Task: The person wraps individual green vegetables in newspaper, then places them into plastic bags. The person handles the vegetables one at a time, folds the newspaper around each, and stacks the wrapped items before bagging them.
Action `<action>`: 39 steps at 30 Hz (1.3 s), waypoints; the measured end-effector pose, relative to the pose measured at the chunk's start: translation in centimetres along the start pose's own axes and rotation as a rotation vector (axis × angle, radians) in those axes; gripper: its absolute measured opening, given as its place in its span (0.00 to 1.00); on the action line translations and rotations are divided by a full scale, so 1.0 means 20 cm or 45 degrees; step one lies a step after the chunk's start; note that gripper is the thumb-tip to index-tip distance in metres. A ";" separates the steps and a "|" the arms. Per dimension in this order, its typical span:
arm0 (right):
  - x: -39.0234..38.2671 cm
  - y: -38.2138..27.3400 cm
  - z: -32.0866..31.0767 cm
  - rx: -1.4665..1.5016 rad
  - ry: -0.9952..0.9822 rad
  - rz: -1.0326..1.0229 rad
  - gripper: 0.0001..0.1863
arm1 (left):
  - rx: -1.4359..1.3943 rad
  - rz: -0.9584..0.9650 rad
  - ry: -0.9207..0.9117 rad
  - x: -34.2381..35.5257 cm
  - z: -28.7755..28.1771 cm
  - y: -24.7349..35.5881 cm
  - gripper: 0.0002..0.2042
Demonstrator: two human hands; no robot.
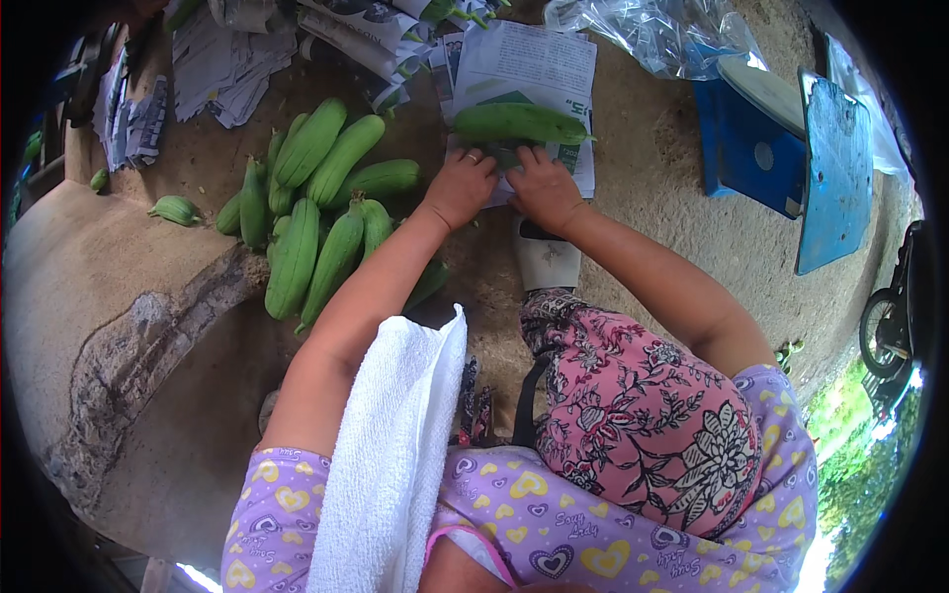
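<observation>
A long green luffa lies crosswise on a sheet of printed newspaper in front of me. My left hand, with a ring on one finger, is at the sheet's near edge, fingers bent and closed on the paper. Beside it, my right hand has its fingers curled at the same edge, just below the luffa. The fingertips of both hands are partly hidden by the paper. To the left of my left forearm, a heap of green luffas rests on the concrete.
Cut paper sheets and rolled newspaper bundles lie at the far left. A blue scale stands at right, near clear plastic bags. One small luffa lies near the broken concrete edge. A white towel hangs over me.
</observation>
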State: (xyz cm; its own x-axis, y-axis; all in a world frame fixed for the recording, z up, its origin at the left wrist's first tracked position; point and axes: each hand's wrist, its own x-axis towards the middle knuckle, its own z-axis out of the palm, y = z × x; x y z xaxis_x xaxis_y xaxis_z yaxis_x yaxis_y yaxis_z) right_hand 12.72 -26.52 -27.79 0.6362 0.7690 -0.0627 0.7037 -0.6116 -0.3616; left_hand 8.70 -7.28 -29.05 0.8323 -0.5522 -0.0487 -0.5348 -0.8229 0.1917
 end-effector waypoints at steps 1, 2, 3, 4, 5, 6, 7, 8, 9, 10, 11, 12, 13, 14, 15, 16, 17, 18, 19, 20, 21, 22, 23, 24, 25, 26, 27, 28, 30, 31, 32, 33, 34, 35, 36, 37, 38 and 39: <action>0.00 -0.01 -0.01 0.018 0.007 0.005 0.06 | 0.001 -0.023 -0.001 0.00 0.00 0.00 0.06; 0.01 -0.02 -0.02 0.037 0.015 0.008 0.06 | 0.003 -0.046 -0.003 0.00 0.00 0.00 0.06; 0.00 -0.01 -0.03 0.031 0.047 0.008 0.06 | -0.002 -0.063 -0.002 0.01 -0.01 0.01 0.06; 0.00 -0.01 -0.03 0.025 0.079 0.008 0.06 | -0.057 -0.078 -0.007 0.02 -0.02 0.01 0.06; -0.01 -0.01 -0.03 0.020 0.112 0.006 0.06 | -0.111 -0.093 -0.012 0.02 -0.04 0.02 0.07; -0.01 0.01 -0.02 -0.008 0.096 -0.015 0.05 | -0.166 -0.107 -0.016 0.02 -0.08 0.02 0.08; 0.00 0.04 -0.02 -0.035 0.080 -0.037 0.05 | -0.186 -0.122 -0.028 0.03 -0.10 0.03 0.09; 0.00 0.06 -0.01 -0.062 0.064 -0.059 0.05 | -0.206 -0.138 -0.040 0.04 -0.12 0.04 0.10; 0.00 0.07 -0.01 -0.020 0.054 -0.073 0.04 | -0.220 -0.155 -0.053 0.05 -0.14 0.04 0.11; 0.00 0.09 -0.01 0.021 0.042 -0.087 0.04 | -0.226 -0.155 -0.051 0.06 -0.16 0.04 0.11; -0.01 0.11 -0.01 0.062 0.030 -0.100 0.04 | -0.233 -0.155 -0.049 0.07 -0.18 0.05 0.10; -0.01 0.12 -0.03 0.085 0.039 -0.112 0.03 | -0.241 -0.157 -0.048 0.08 -0.20 0.05 0.10; -0.02 0.12 -0.04 0.108 0.047 -0.123 0.03 | -0.267 -0.160 -0.018 0.08 -0.23 0.05 0.10; -0.02 0.13 -0.06 0.131 0.054 -0.134 0.03 | -0.293 -0.162 0.012 0.09 -0.25 0.05 0.09; -0.02 0.13 -0.08 0.139 0.062 -0.140 0.03 | -0.315 -0.165 0.043 0.09 -0.26 0.04 0.09; -0.02 0.13 -0.10 0.147 0.070 -0.145 0.03 | -0.345 -0.157 0.111 0.09 -0.26 0.03 0.09; -0.03 0.13 -0.12 0.154 0.078 -0.149 0.03 | -0.376 -0.149 0.178 0.10 -0.26 0.03 0.09; -0.03 0.14 -0.13 0.163 0.078 -0.154 0.04 | -0.401 -0.135 0.248 0.11 -0.26 0.01 0.09; -0.04 0.15 -0.14 0.171 0.079 -0.159 0.04 | -0.408 -0.122 0.317 0.12 -0.26 0.00 0.08; -0.04 0.15 -0.15 0.178 0.078 -0.163 0.05 | -0.415 -0.107 0.387 0.14 -0.26 -0.01 0.07; -0.03 0.15 -0.18 0.182 0.080 -0.146 0.06 | -0.420 -0.099 0.456 0.16 -0.26 -0.02 0.06; -0.02 0.15 -0.20 0.184 0.081 -0.127 0.06 | -0.474 -0.150 0.449 0.16 -0.25 -0.03 0.06; 0.00 0.14 -0.23 0.186 0.082 -0.109 0.07 | -0.530 -0.201 0.441 0.16 -0.24 -0.04 0.06; 0.01 0.13 -0.28 0.172 0.183 -0.094 0.08 | -0.593 -0.249 0.435 0.17 -0.22 -0.05 0.06; 0.05 0.12 -0.34 0.159 0.285 -0.082 0.08 | -0.637 -0.257 0.445 0.18 -0.22 -0.07 0.06; 0.07 0.09 -0.37 0.147 0.388 -0.070 0.09 | -0.681 -0.265 0.455 0.19 -0.22 -0.10 0.06; 0.06 0.07 -0.38 0.158 0.363 -0.130 0.09 | -0.734 -0.263 0.469 0.21 -0.22 -0.11 0.07; 0.04 0.04 -0.38 0.176 0.338 -0.196 0.10 | -0.792 -0.310 0.481 0.23 -0.20 -0.14 0.07; 0.04 0.00 -0.34 0.200 0.278 -0.272 0.11 | -0.913 -0.403 0.505 0.25 -0.17 -0.17 0.08; 0.04 -0.01 -0.30 0.206 0.241 -0.278 0.12 | -0.976 -0.437 0.449 0.27 -0.17 -0.18 0.08; 0.03 -0.01 -0.26 0.213 0.204 -0.284 0.12 | -1.037 -0.471 0.392 0.28 -0.17 -0.20 0.09; 0.05 0.00 -0.25 0.161 0.264 -0.275 0.12 | -1.087 -0.510 0.333 0.29 -0.18 -0.22 0.09; 0.09 0.03 -0.23 0.111 0.325 -0.266 0.12 | -1.082 -0.493 0.342 0.29 -0.18 -0.23 0.09; 0.13 0.06 -0.22 0.061 0.386 -0.259 0.12 | -1.075 -0.477 0.351 0.29 -0.18 -0.24 0.09; 0.17 0.09 -0.19 0.046 0.383 -0.270 0.12 | -1.067 -0.460 0.357 0.29 -0.17 -0.25 0.09; 0.20 0.13 -0.17 0.029 0.381 -0.279 0.12 | -1.079 -0.478 0.364 0.29 -0.17 -0.25 0.09; 0.23 0.17 -0.16 0.012 0.379 -0.290 0.12 | -1.090 -0.496 0.371 0.29 -0.17 -0.26 0.10; 0.26 0.19 -0.16 0.025 0.369 -0.310 0.11 | -1.098 -0.516 0.381 0.30 -0.18 -0.26 0.10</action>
State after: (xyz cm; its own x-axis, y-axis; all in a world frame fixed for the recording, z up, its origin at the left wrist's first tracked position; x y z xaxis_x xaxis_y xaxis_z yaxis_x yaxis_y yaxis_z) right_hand 19.67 -25.37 -26.58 0.5164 0.8049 0.2922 0.8408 -0.4118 -0.3514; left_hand 16.97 -5.78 -26.71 0.9944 -0.0970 -0.0417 -0.0122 -0.4977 0.8673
